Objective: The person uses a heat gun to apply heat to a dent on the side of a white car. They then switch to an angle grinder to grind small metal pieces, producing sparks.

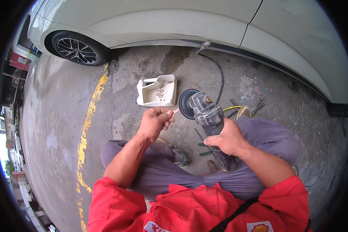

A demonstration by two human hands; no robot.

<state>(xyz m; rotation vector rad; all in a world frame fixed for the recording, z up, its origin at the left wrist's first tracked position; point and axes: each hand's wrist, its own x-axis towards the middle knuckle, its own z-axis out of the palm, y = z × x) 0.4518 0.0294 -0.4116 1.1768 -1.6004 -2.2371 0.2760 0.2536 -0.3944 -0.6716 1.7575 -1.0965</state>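
Note:
My right hand is wrapped round the dark, dusty body of an angle grinder, held above my lap. Its round black disc faces left. Between the thumb and fingers of my left hand is a small copper-coloured metal piece, close to the edge of the disc. Whether the two touch I cannot tell. Just beyond my left hand, a cut-open white plastic jug lies on the ground with several small brownish ring-like pieces inside.
Ahead stands a pale car with a dark wheel at left. A black cable runs from a fitting at its sill. Green-handled pliers lie between my legs. A worn yellow line crosses the concrete at left.

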